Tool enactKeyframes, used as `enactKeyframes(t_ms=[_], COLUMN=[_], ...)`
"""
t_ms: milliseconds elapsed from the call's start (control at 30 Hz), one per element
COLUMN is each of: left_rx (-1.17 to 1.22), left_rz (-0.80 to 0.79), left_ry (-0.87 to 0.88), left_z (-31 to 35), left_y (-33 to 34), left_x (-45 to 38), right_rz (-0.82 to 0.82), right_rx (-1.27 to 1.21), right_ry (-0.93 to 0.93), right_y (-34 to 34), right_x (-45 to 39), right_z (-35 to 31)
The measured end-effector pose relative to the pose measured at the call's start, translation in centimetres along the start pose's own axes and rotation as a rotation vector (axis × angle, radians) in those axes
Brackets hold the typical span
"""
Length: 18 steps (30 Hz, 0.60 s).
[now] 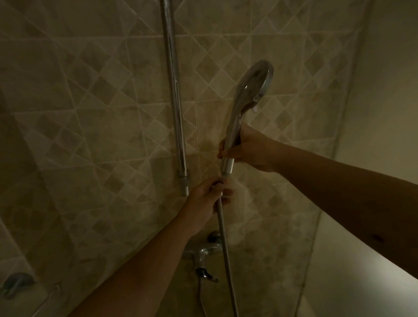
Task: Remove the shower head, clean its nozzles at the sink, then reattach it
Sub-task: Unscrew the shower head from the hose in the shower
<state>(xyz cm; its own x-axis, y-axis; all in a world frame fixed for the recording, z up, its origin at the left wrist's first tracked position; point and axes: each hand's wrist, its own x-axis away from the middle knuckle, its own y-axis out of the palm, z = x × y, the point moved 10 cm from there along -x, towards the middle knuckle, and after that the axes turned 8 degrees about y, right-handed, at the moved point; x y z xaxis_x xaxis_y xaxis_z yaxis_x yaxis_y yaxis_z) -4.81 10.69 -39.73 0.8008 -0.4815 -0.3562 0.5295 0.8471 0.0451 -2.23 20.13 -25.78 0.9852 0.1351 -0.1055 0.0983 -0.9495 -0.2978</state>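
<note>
Dim tiled wall (89,117) fills frame. Chrome rail (174,86) runs vertically, centre top. Hose (226,256) hangs down lower centre, passing mixer tap (204,254). Shower head (250,93) right of centre, upright, face turned right, off the rail. Right hand (249,150) wrapped round its handle. Left hand (205,198) just below, fingers pinching the hose nut (220,182) under the handle.

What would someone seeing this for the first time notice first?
The chrome shower head, held upright at centre right by the right hand gripping its handle. Just below, the left hand pinches the top of the metal hose at the joint. Left of them, a chrome riser pipe runs up the tiled wall.
</note>
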Motion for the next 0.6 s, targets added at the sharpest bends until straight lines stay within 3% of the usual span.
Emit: enactKeyframes(t_ms=[200, 400, 600], left_rx=[-0.19, -0.174, -0.329], left_rz=[-0.05, 0.06, 0.073], left_ry=[0.028, 0.078, 0.179], left_z=[0.3, 2.9, 7.9], left_y=[0.1, -1.1, -2.2], left_x=[-0.9, -2.5, -4.4], right_rz=[0.005, 0.048, 0.067], right_rx=[-0.007, 0.015, 0.096], right_ry=[0.028, 0.035, -0.007], right_y=[-0.3, -0.9, -1.6], right_x=[0.4, 0.2, -0.5], right_z=[0.6, 0.3, -2.0])
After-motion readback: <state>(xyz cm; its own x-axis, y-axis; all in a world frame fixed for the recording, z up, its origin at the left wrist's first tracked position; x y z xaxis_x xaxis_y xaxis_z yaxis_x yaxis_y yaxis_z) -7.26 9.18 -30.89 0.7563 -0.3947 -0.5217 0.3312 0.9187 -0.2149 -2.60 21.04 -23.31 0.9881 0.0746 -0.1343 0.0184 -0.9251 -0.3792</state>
